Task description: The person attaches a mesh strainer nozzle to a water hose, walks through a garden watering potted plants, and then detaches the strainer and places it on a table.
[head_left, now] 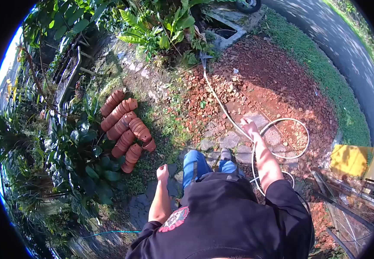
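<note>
Left hand (163, 173) curled into a fist, right hand (249, 127) at a looping pale hose (308, 139), grip there impossible to tell, stacked terracotta pots (122, 125) left.

Passable ground (169, 121) lies between two obstacles, stacked pots (120, 115) and hose (227, 115).

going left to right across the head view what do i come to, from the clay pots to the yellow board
Stacked clay pots → left hand → blue trousers → right hand → big loop of hose → yellow board.
</note>
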Demonstrator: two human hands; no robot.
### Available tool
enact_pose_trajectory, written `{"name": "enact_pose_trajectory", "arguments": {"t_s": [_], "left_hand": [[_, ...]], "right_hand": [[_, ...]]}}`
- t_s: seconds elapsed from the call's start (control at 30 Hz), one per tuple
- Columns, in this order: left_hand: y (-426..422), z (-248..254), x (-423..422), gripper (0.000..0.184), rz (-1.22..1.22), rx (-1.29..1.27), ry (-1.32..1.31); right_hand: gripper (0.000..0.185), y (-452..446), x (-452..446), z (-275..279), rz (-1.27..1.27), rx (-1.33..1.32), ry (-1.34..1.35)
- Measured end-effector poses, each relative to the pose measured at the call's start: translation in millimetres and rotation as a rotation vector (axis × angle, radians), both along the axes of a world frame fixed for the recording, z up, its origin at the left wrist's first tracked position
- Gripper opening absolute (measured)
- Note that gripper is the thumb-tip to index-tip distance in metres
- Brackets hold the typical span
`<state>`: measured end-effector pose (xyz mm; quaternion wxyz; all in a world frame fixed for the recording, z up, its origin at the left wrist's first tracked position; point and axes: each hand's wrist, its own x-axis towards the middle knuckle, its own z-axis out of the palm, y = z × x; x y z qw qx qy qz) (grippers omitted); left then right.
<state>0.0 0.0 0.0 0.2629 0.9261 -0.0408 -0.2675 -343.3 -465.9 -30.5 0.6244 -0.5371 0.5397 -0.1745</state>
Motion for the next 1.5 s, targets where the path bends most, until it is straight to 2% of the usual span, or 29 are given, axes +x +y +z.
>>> {"name": "enact_pose_trajectory", "arguments": {"t_s": [0.03,0.07,0.1,0.13,0.17,0.2,0.23,0.3,0.37,0.4,0.43,0.5,0.53,0.57,0.63,0.7,0.73,0.8,0.9,0.93,0.97,1.03,1.1,1.17,1.27,1.37,1.4,1.43,1.5], "left_hand": [[-11.5,12.9,14.6,0.039,0.017,-0.03,-0.018],[-22.8,29.7,27.0,0.037,0.001,-0.007,-0.017],[-93.1,5.1,79.4,0.037,-0.072,-0.109,-0.056],[-111.1,2.1,105.9,0.037,-0.098,-0.083,-0.074],[-127.2,-2.1,131.4,0.037,-0.123,-0.055,-0.089],[-141.6,-26.1,160.8,0.037,-0.15,-0.041,-0.062],[-159.4,-42.3,192.7,0.038,-0.118,-0.007,0.008],[-206.3,-55.6,233.0,0.041,-0.272,-0.007,-0.001],[-264.8,-45.7,249.3,0.042,-0.426,0.116,0.046],[-288.3,-49.2,258.6,0.042,-0.67,0.104,-0.204],[-320.5,-56.8,270.6,0.042,-0.717,0.161,-0.043],[-382.4,-25.3,268.4,0.042,-0.754,0.227,0.141],[-411.3,-28.5,267.9,0.041,-0.733,0.206,0.152],[-432.3,-28.8,267.6,0.04,-0.711,0.196,0.164],[-462.6,-66.1,283.5,0.037,-0.765,0.097,0.125],[-500.7,-69.1,269.5,0.036,-0.785,-0.073,0.109],[-518.9,-80.9,264.3,0.037,-0.788,-0.036,0.138],[-553.3,-115.4,263.6,0.039,-0.781,0.032,0.18],[-600.8,-191.1,263.1,0.041,-0.716,-0.071,0.2],[-622.9,-194.0,254.8,0.04,-0.65,-0.025,0.263],[-632.8,-231.0,259.0,0.039,-0.653,-0.087,0.218],[-654.3,-285.2,259.3,0.038,-0.557,-0.237,0.278],[-674.0,-336.1,272.8,0.03,-0.56,-0.243,0.399],[-695.4,-340.8,275.4,0.028,-0.559,-0.265,0.38],[-717.9,-396.2,307.7,0.03,-0.662,-0.296,0.258],[-751.5,-456.7,341.4,0.033,-0.645,-0.237,0.159],[-764.9,-469.1,345.7,0.037,-0.568,-0.313,0.216],[-776.1,-480.4,349.1,0.042,-0.523,-0.342,0.275],[-801.5,-523.1,360.1,0.047,-0.473,-0.254,0.248]], "right_hand": [[0.026,5.2,2.2,17.3,-0.021,-0.056,-0.117],[0.026,11.6,2.3,41.3,-0.028,0.023,-0.076],[0.025,-52.2,29.9,38.6,-0.087,-0.004,-0.1],[0.025,-54.2,35.8,35.0,-0.149,-0.008,-0.125],[0.024,-54.2,40.0,23.0,-0.21,-0.01,-0.147],[0.024,-62.9,32.1,-16.1,-0.237,0.003,-0.084],[0.024,-68.7,27.2,-31.5,-0.242,0.214,-0.055],[0.026,-72.1,12.7,-83.9,-0.273,0.153,0.086],[0.029,-74.1,13.8,-102.2,-0.395,0.102,0.244],[0.035,-82.0,28.5,-68.9,-0.382,0.189,0.261],[0.039,-90.5,32.6,-84.7,-0.348,-0.003,0.549],[0.04,-110.6,40.1,-158.0,-0.377,0.063,0.421],[0.04,-122.5,54.5,-167.2,-0.392,0.098,0.359],[0.037,-128.9,68.5,-177.1,-0.36,0.008,0.383],[0.031,-145.6,124.4,-127.2,-0.301,-0.174,0.442],[0.032,-170.3,170.8,-107.2,-0.172,-0.164,0.535],[0.031,-184.7,192.5,-104.2,-0.125,-0.13,0.569],[0.029,-213.4,229.5,-135.3,-0.059,-0.126,0.503],[0.032,-266.2,290.7,-215.8,0.069,-0.129,0.536],[0.039,-279.5,311.6,-238.4,0.122,-0.222,0.566],[0.047,-292.8,332.5,-261.0,0.17,-0.317,0.6],[0.047,-314.3,369.2,-331.7,0.188,-0.278,0.483],[0.063,-339.0,408.8,-395.0,0.313,-0.247,0.591],[0.067,-357.6,440.9,-465.4,0.375,-0.272,0.594],[0.069,-386.2,486.6,-515.2,0.403,-0.204,0.59],[0.069,-419.1,532.8,-560.9,0.493,-0.253,0.624],[0.064,-429.2,547.6,-590.6,0.595,-0.35,0.741],[0.061,-440.5,559.3,-610.0,0.482,-0.334,0.643],[0.058,-440.6,570.4,-625.0,0.5,-0.521,0.688]]}}
